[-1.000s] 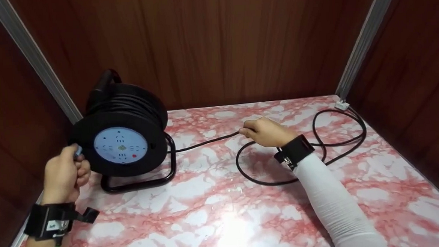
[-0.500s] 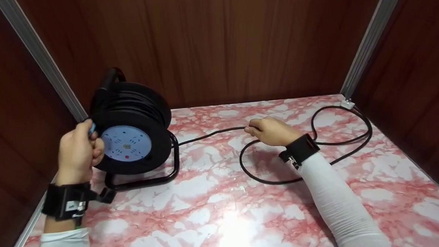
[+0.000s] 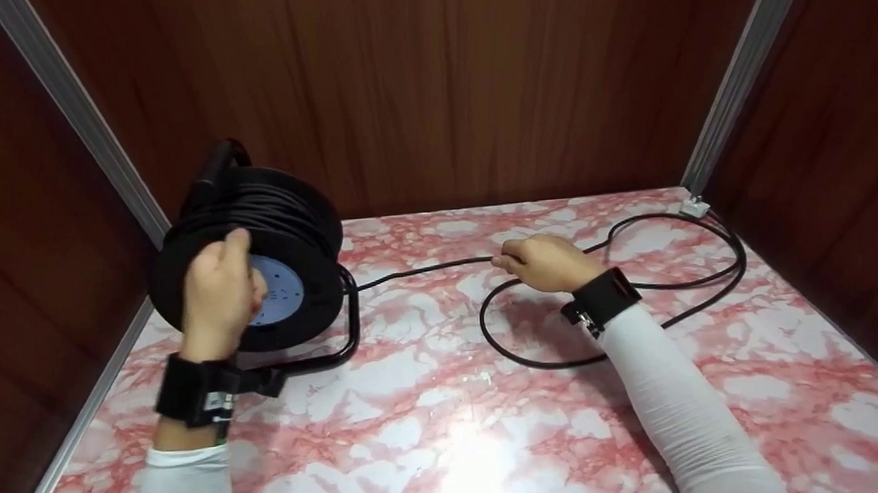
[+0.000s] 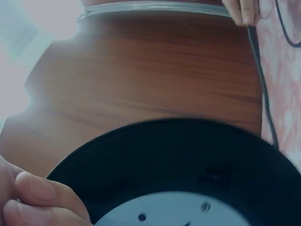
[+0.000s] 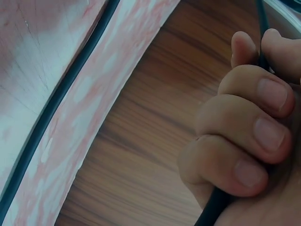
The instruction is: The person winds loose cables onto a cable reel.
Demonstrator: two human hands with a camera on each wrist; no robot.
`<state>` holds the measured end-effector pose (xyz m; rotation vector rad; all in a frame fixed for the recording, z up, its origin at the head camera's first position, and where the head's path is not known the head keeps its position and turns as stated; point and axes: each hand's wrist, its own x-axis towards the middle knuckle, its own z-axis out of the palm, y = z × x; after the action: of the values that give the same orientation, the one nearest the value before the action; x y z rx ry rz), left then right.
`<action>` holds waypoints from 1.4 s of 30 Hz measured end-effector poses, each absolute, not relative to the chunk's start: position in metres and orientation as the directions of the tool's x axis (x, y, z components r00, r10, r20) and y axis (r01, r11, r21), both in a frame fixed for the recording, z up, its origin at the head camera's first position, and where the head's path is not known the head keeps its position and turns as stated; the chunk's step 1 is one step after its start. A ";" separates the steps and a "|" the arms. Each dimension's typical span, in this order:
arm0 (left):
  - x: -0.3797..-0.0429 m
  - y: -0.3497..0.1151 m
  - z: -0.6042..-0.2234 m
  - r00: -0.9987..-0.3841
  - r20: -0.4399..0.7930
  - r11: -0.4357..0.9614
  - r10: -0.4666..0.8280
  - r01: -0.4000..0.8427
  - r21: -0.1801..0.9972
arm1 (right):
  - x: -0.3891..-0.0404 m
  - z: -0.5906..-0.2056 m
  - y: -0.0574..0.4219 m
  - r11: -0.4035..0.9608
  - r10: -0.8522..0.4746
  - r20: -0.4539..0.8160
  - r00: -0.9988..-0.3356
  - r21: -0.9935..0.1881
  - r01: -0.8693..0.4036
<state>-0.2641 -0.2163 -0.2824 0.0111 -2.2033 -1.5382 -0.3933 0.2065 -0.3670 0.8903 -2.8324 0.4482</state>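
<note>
A black cable reel (image 3: pixel 318 302) with a pale blue socket panel (image 3: pixel 282 286) stands at the left on a tube frame, cable wound thickly round its drum. My left hand (image 3: pixel 220 292), fingers curled, grips the reel's small winding knob at the front disc; the hand itself hides the knob. Its fingers (image 4: pixel 42 200) show beside the disc's rim in the left wrist view. My right hand (image 3: pixel 549 263) holds the black cable (image 3: pixel 432 267) mid-table. In the right wrist view the cable runs through the curled fingers (image 5: pixel 240 127). From this hand the cable stretches left to the reel.
Loose cable lies in wide loops (image 3: pixel 535 363) on the right of the marbled table (image 3: pixel 389 444). A white plug (image 3: pixel 695 207) sits at the far right corner. Wood panels (image 3: pixel 431 89) with metal corner strips enclose the back and sides.
My left hand has circled up and to the right over the front disc, turning the reel and its panel. The right hand stays nearly in place while cable slack behind it shifts.
</note>
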 end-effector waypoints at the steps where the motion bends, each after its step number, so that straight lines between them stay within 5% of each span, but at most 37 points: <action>1: -0.265 -0.212 -0.285 -0.896 0.363 0.404 -0.254 0.243 0.882 | -0.393 -0.367 0.207 0.784 -0.537 0.221 -0.814 -0.224 -0.578; 11: -0.270 -0.184 -0.302 -0.874 0.434 0.675 -0.217 0.187 0.714 | -0.394 -0.368 0.206 0.779 -0.557 0.233 -0.797 -0.188 -0.598; 25: -0.279 -0.163 -0.339 -0.950 0.308 0.818 -0.041 0.146 0.557 | -0.393 -0.369 0.204 0.744 -0.585 0.233 -0.777 -0.227 -0.629; 42: -0.276 -0.175 -0.377 -0.980 0.197 0.889 0.002 0.092 0.449 | -0.391 -0.370 0.199 0.729 -0.594 0.237 -0.769 -0.245 -0.639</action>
<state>-0.2760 -0.1755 -0.3770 -0.0715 -2.8654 -0.6943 -0.3912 0.1986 -0.3701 0.9996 -2.7869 0.4743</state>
